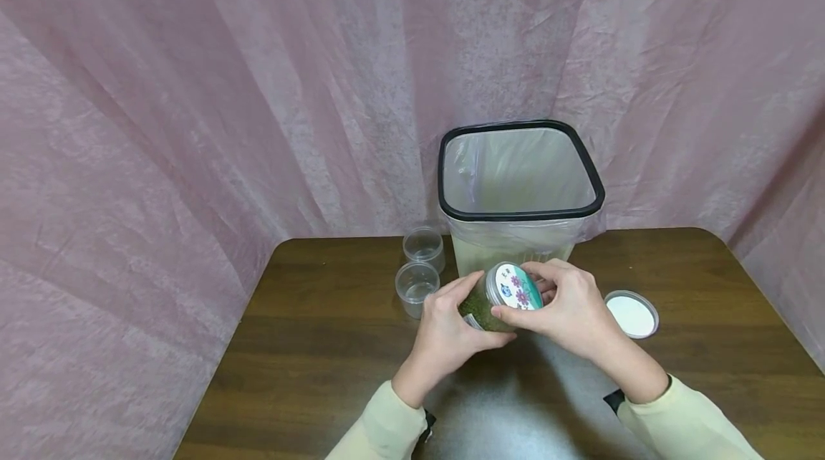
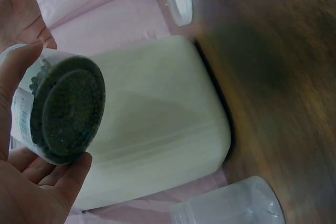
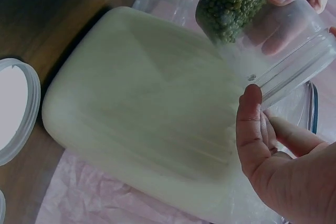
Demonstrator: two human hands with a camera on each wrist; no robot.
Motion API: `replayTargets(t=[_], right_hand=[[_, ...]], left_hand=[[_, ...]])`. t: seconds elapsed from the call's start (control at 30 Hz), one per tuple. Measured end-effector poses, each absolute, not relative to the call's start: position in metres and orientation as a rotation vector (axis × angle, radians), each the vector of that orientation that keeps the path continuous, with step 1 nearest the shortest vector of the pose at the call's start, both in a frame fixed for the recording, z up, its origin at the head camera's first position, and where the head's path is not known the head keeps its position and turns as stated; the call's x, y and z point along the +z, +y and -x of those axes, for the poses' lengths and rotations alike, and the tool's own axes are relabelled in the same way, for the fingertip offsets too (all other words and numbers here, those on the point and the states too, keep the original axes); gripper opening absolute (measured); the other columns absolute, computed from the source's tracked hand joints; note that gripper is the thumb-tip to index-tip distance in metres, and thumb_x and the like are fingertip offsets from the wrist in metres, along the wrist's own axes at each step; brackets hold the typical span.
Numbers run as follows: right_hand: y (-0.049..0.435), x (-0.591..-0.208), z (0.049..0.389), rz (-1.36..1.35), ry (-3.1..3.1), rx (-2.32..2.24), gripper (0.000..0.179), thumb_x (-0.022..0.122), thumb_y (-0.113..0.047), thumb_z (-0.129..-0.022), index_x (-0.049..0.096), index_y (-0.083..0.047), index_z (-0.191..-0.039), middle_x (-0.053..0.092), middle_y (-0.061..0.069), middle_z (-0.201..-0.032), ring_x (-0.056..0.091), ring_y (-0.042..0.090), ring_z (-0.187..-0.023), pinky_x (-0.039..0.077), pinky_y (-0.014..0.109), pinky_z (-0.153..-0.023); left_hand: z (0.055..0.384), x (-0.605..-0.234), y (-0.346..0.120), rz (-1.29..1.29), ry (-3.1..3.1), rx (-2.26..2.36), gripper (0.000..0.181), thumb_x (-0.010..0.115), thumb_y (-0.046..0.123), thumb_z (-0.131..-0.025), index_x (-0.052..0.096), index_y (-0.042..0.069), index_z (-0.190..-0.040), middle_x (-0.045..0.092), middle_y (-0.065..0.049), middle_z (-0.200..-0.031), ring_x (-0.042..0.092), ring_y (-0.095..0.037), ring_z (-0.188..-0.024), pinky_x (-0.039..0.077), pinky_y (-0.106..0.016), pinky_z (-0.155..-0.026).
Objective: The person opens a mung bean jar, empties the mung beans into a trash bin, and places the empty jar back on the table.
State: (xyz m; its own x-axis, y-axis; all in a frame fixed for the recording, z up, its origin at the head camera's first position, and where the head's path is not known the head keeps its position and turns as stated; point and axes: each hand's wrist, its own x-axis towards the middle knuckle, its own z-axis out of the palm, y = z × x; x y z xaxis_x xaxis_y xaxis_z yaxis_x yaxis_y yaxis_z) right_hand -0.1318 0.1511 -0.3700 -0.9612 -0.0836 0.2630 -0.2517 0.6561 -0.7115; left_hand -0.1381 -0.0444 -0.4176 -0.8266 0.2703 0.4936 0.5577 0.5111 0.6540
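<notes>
A clear plastic jar [image 1: 475, 311] of small green beans, likely mung beans, is held tilted in front of the bin. Its clear screw lid [image 1: 518, 286] has a white and teal label with pink flowers. My left hand [image 1: 445, 331] grips the jar's body, thumb on one side and fingers on the other. The right hand [image 1: 570, 313] pinches the lid's rim between thumb and fingers. In the left wrist view the jar's base [image 2: 71, 111] faces the camera. The beans [image 3: 236, 3] lie toward the base in the right wrist view.
A pale bin [image 1: 515, 245] with a black rim and clear liner bag stands at the table's back. Left of it are two clear lidless jars [image 1: 415, 288]. A white-faced lid [image 1: 631, 314] lies on the wooden table [image 1: 309, 345] at right. Pink curtain hangs behind.
</notes>
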Motion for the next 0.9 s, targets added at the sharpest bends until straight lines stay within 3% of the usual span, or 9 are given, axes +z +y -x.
replayTargets(t=[0.3, 0.53, 0.6, 0.77, 0.9], right_hand=[[0.158, -0.365, 0.135, -0.452, -2.674, 1.225, 0.070, 0.083, -0.058, -0.053, 0.065, -0.022, -0.110, 0.061, -0.013, -0.092, 0.057, 0.006, -0.074, 0.052, 0.022, -0.062], [0.159, -0.357, 0.133, -0.424, -2.831, 1.283, 0.090, 0.077, -0.063, -0.058, 0.051, -0.016, -0.131, 0.061, -0.004, -0.114, 0.065, 0.012, -0.086, 0.055, 0.028, -0.069], [0.157, -0.356, 0.132, -0.363, -2.848, 1.239, 0.090, 0.074, -0.067, -0.059, 0.052, -0.014, -0.129, 0.064, -0.002, -0.111, 0.065, 0.013, -0.088, 0.055, 0.030, -0.070], [0.152, -0.359, 0.132, -0.325, -2.854, 1.105, 0.080, 0.069, -0.074, -0.058, 0.062, -0.016, -0.114, 0.068, -0.005, -0.089, 0.064, 0.009, -0.080, 0.052, 0.025, -0.064], [0.153, -0.361, 0.131, -0.393, -2.844, 1.186, 0.078, 0.072, -0.068, -0.060, 0.059, -0.017, -0.118, 0.066, -0.006, -0.092, 0.063, 0.006, -0.073, 0.052, 0.021, -0.060]], left_hand=[[0.141, -0.412, -0.048, 0.668, -2.498, -1.560, 0.073, 0.088, 0.046, -0.051, 0.058, 0.039, -0.117, 0.065, 0.022, -0.107, 0.061, 0.003, -0.096, 0.052, -0.020, -0.081], [0.139, -0.413, -0.050, 0.674, -2.512, -1.339, 0.083, 0.088, 0.044, -0.053, 0.057, 0.023, -0.127, 0.061, 0.010, -0.121, 0.056, -0.004, -0.111, 0.049, -0.024, -0.093], [0.138, -0.413, -0.050, 0.679, -2.507, -1.299, 0.086, 0.088, 0.043, -0.053, 0.056, 0.018, -0.128, 0.060, 0.007, -0.123, 0.055, -0.006, -0.114, 0.049, -0.025, -0.094], [0.136, -0.415, -0.050, 0.679, -2.504, -1.273, 0.086, 0.088, 0.043, -0.054, 0.055, 0.020, -0.130, 0.059, 0.008, -0.125, 0.055, -0.005, -0.114, 0.049, -0.024, -0.094], [0.136, -0.417, -0.050, 0.670, -2.499, -1.259, 0.086, 0.088, 0.043, -0.054, 0.055, 0.021, -0.130, 0.058, 0.009, -0.125, 0.055, -0.005, -0.114, 0.050, -0.026, -0.094]])
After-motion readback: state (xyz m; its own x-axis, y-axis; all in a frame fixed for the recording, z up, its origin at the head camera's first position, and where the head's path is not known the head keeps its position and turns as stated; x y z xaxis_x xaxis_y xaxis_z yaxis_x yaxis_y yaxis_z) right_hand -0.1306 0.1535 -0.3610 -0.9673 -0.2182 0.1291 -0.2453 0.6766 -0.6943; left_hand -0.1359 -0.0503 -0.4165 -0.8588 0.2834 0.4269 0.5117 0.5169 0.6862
